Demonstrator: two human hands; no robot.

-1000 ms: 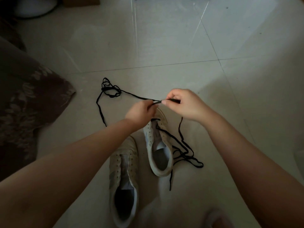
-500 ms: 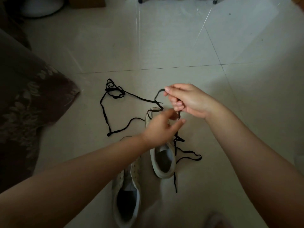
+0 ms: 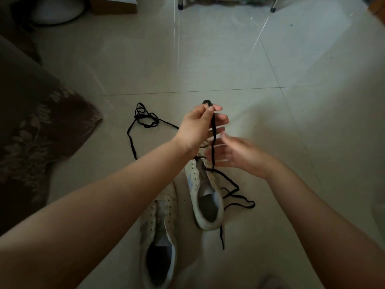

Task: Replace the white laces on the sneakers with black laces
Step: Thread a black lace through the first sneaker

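Left fingers (image 3: 210,109) now pinching black lace (image 3: 213,132), right hand (image 3: 239,155) released, blurred

The scene is dim and underexposed. Pale daylight enters from the top, leaving streaked glare on the glossy beige tiled floor (image 3: 208,59). Corners darken, and tile seams bow with wide-angle distortion. The right hand (image 3: 235,155) is smeared by motion blur; the dark floral fabric (image 3: 31,132) loses detail in shadow.
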